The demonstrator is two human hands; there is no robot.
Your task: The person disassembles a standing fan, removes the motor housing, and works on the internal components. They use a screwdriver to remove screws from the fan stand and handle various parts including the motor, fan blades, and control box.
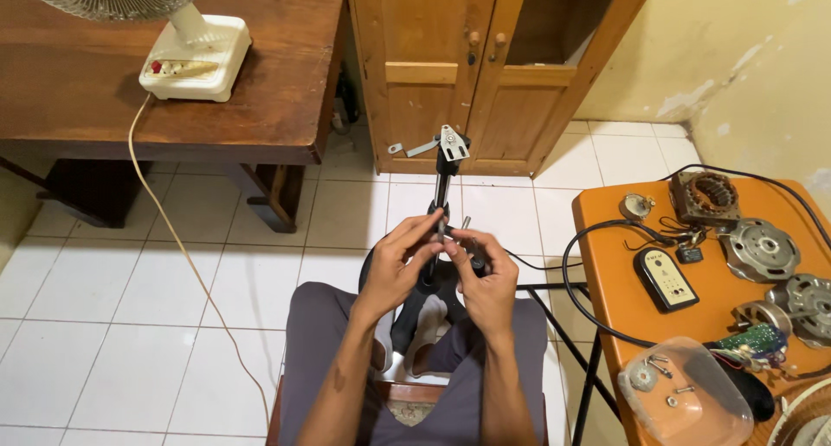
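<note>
The left hand point(400, 257) is closed around the upright black fan stand point(442, 199), whose long axis rises just beyond both hands, while the right hand point(485, 277) beside it pinches a small dark part point(474, 257) near the pole.

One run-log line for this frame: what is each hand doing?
left hand: grips black stand pole | right hand: holds small dark tool at pole | nearby: orange table with motor parts | person seated

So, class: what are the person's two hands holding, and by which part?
Both the left hand and the right hand grip the black fan stand pole on its lower shaft, above the base; the right hand also holds a small tool.
</note>
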